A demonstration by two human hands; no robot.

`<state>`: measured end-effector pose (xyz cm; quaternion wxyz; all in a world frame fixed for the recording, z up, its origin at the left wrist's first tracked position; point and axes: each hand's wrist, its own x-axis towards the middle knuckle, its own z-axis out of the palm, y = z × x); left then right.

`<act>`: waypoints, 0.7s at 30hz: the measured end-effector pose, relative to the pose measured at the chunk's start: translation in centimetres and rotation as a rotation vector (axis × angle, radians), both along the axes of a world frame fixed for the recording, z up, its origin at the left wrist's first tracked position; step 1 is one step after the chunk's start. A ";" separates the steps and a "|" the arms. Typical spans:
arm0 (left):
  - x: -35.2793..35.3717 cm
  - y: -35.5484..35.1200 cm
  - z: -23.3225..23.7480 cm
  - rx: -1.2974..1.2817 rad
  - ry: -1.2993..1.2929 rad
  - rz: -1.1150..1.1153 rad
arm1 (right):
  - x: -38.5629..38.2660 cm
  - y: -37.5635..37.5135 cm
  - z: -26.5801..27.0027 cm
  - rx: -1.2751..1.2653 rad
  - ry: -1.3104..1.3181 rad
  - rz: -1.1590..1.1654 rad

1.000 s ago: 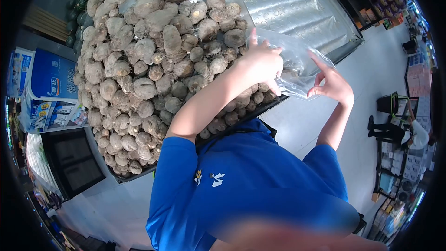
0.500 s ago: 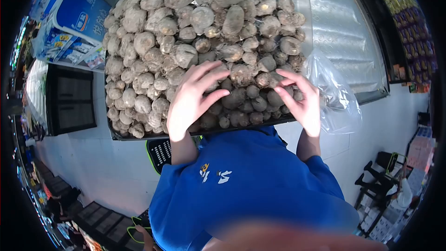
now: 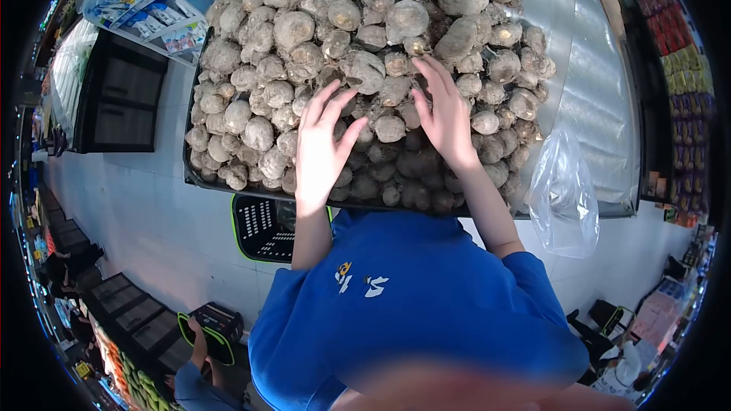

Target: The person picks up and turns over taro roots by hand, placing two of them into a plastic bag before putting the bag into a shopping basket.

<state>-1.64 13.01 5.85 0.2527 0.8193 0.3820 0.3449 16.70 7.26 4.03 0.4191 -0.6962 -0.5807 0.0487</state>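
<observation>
A large heap of rough brown taro roots fills the dark-edged display bin before me. My left hand rests over the front middle of the heap, thumb and fingers apart, fingertips right at some of the roots. To its right, my right hand reaches a bit farther in, its fingers stretched forward and thumb spread. A single round taro lies in the gap between the two hands. Both palms face downward, so the roots directly under them are hidden.
A clear plastic bag hangs at the bin's front right, beside a silvery sheet. Below the front edge sits a black basket with a green rim. A blue-and-white rack stands back left. Another person holds a basket lower left.
My right hand has moved left and farther onto the heap, closer to my left hand. The view has shifted, showing more of the floor basket and the other person.
</observation>
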 end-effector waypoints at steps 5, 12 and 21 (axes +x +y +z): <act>4.8 1.9 -0.5 0.271 0.108 0.048 | 0.9 3.1 0.2 -0.031 -0.156 -0.140; 8.5 3.6 -1.7 0.239 0.295 0.028 | 1.6 5.0 -1.2 -0.081 -0.043 -0.191; 8.8 3.9 -0.6 0.218 0.057 0.025 | 2.2 3.6 -0.9 0.027 0.035 -0.198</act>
